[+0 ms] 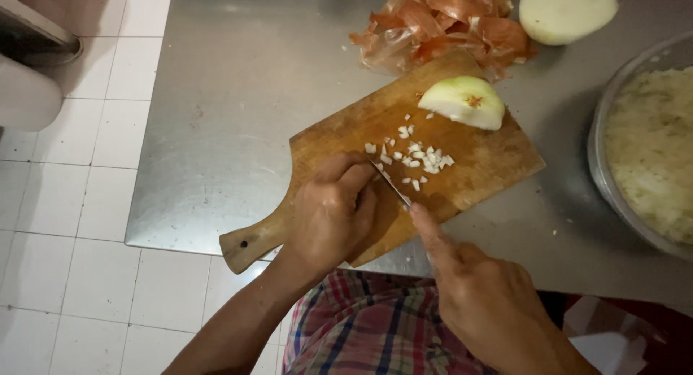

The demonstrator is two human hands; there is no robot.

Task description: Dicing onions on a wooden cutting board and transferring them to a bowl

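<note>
Head view has the left hand (333,209) curled tight over something near the wooden board's (476,169) handle, the right hand (484,295) gripping a knife (393,187) with forefinger stretched along the blade. That fingertip near the edge looks like a slip risk, I'd say. Pale diced onion (415,155) sits mid-board, a glossy rounded half (463,101) further back, papery orange skins (444,25) on the dull steel table (238,93).

Worn matt wooden cutting board (462,180), brushed steel table (238,115) (dull sheen); papery glossy onion skins (440,21)
</note>
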